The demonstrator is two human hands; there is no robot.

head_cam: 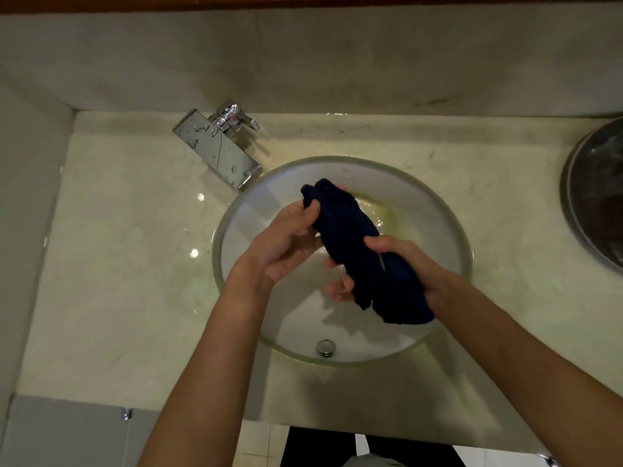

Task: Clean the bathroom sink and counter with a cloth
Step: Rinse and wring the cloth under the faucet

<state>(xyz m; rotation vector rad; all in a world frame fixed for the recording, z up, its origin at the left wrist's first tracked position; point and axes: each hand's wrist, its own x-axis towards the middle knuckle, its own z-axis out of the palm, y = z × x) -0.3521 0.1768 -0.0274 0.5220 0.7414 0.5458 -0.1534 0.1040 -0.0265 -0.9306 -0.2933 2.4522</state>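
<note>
Pale marble counter (111, 251) surrounds a round glass basin sink (448, 227) set near the centre of the head view, with a beige wall behind it. Chrome faucet (219, 148), spotted with droplets, stands at 10 o'clock from the basin, its flat spout reaching toward the rim. Chrome drain (325, 347) sits at 6 o'clock on the basin floor. A dark round metal vessel (596, 210) is partly in view at 3 o'clock on the counter.

Dark blue cloth (350, 244) is held above the bowl, bunched into a thick roll. Its long axis runs from 11 o'clock to 5 o'clock. Left hand (286, 241) grasps the upper end, fingers curled round the fabric. Right hand (397, 264) grasps the lower part, fingers wrapped round it, with a loose end hanging below the grip.

Both hands lie on the same axis, opposed across the roll. This arrangement suits wringing over the basin; counter-rotation of the two grips is the likely step.

No brand, label or legible writing is visible on any item.
</note>
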